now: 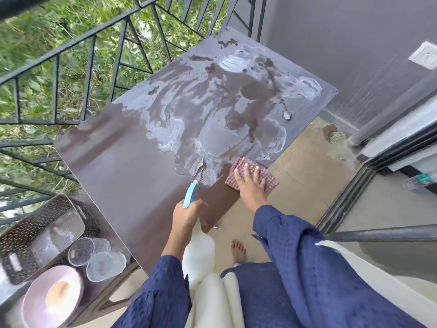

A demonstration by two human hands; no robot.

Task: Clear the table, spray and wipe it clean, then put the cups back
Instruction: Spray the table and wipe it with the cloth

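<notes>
- Gripping a spray bottle with a white body and a light blue trigger head (191, 194), your left hand (189, 215) has its fingers curled round the neck, just over the near edge of the bench; the nozzle points away from you across the top.
- To your near left, a lower dark side bench (107, 290) carries two clear glass cups (81, 254), sitting touching one another, off the main bench.
- Nearer you than the cups sits a round pale pink plate (47, 301); beyond them is a brown perforated plastic basket (35, 235).
- Your bare foot (238, 252) stands on the beige tiled floor (307, 185) between the two dark blue sleeves.
- Your right hand (250, 183) lies flat, fingers straight and slightly spread, pressing on a red-and-white checked cloth (269, 183) at the near right edge of the bench; part of the cloth hangs past that edge.
- The dark brown flat-topped bench (118, 174) is dry and plain on its left near part; white foam and wet streaks cover its middle and far right.
- Beyond the bench runs a black metal railing (89, 43), with green foliage behind it.
- On the right, a grey wall (354, 43) rises behind the far corner.
</notes>
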